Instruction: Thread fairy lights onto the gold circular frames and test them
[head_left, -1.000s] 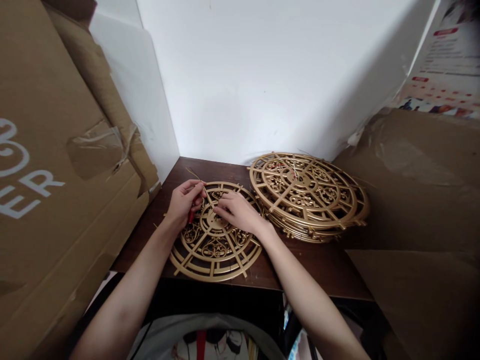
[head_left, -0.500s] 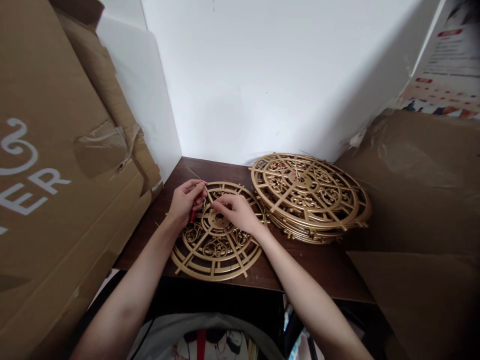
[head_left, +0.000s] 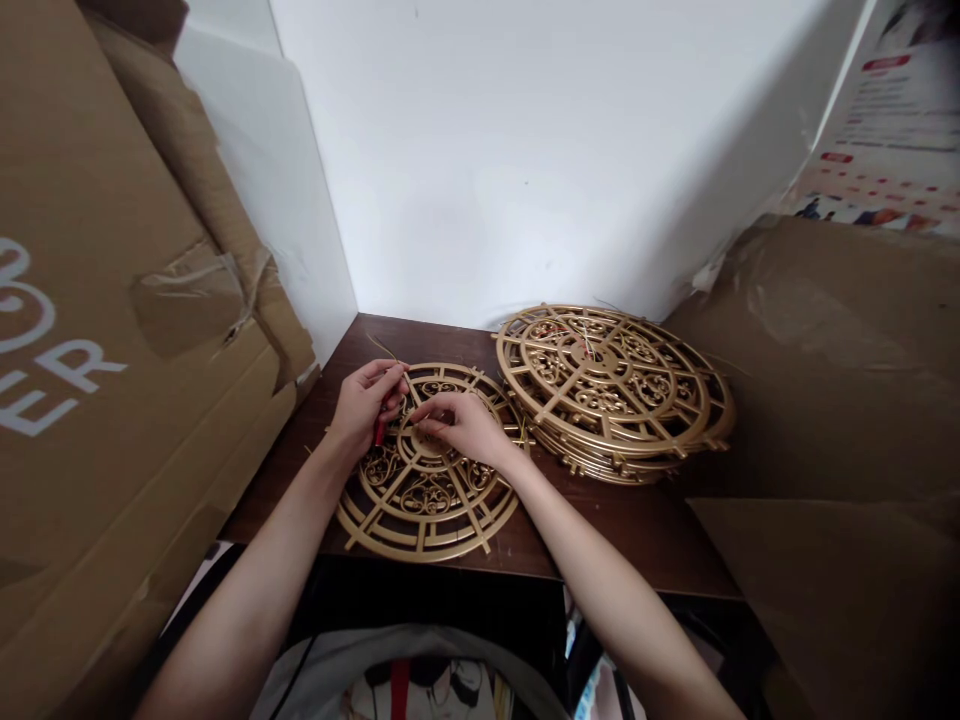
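Note:
A round gold openwork frame (head_left: 427, 553) with scrollwork and spokes lies flat before me. Over its far left part, my left hand (head_left: 361, 408) is closed around a red-handled tool (head_left: 379, 432), whose working end is hidden. A thin gold-coloured wire (head_left: 384, 347) sticks out beyond its thumb and forefinger. My right hand (head_left: 472, 432) hovers over the frame's hub, thumb and fingertips pinched close to the left hand. Whatever is between those fingertips is too small to make out.
To the right, several similar gold frames (head_left: 637, 445) form a stack on the dark wooden tabletop (head_left: 637, 535). Cardboard boxes stand at the left (head_left: 150, 330) and right (head_left: 832, 350). A white wall (head_left: 480, 160) closes off the back.
My right hand has moved slightly left, its fingertips now nearer the left hand. My left hand keeps its grip on the red-handled tool. The whole view has shifted a little.

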